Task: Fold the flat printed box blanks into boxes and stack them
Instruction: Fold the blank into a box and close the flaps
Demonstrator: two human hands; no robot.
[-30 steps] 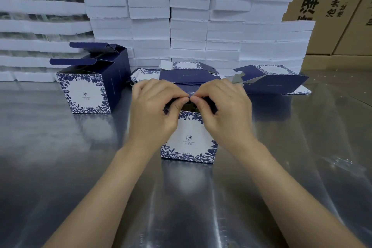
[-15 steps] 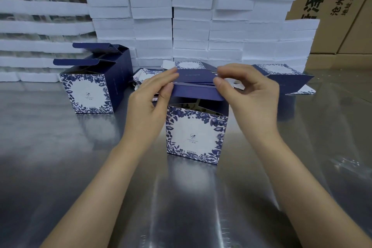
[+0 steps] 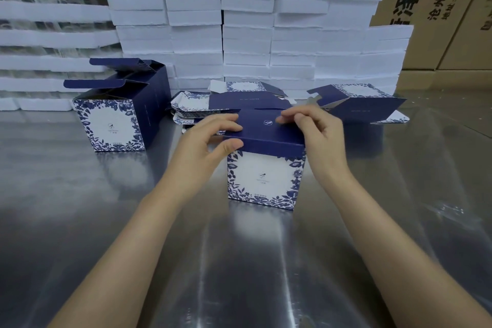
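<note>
The left hand point(image 3: 210, 138) pinches the left front corner of a navy cardboard lid point(image 3: 269, 128), thumb on the lid's front lip and fingers laid along its top edge. The right hand point(image 3: 318, 136) curls over the lid's right edge, its bent fingertips resting on the top near a small white emblem. The lid lies flat and closed on an upright square cardboard box point(image 3: 263, 178), navy on its sides with a white front panel framed by blue flowers, which stands at the middle of the shiny steel counter point(image 3: 239, 261).

Just behind it lies a low pile of flat printed box blanks point(image 3: 198, 108) in the same pattern. To the right rests a half-folded blank point(image 3: 364, 101), tipped on its side. Well to the left stands a second upright box point(image 3: 114, 117) with its navy top flaps raised (it holds nothing that can be seen). Along the back of the counter rise stacks of white foam slabs point(image 3: 247, 24), and behind those, at the right, brown corrugated cartons point(image 3: 436, 8) with black lettering.
</note>
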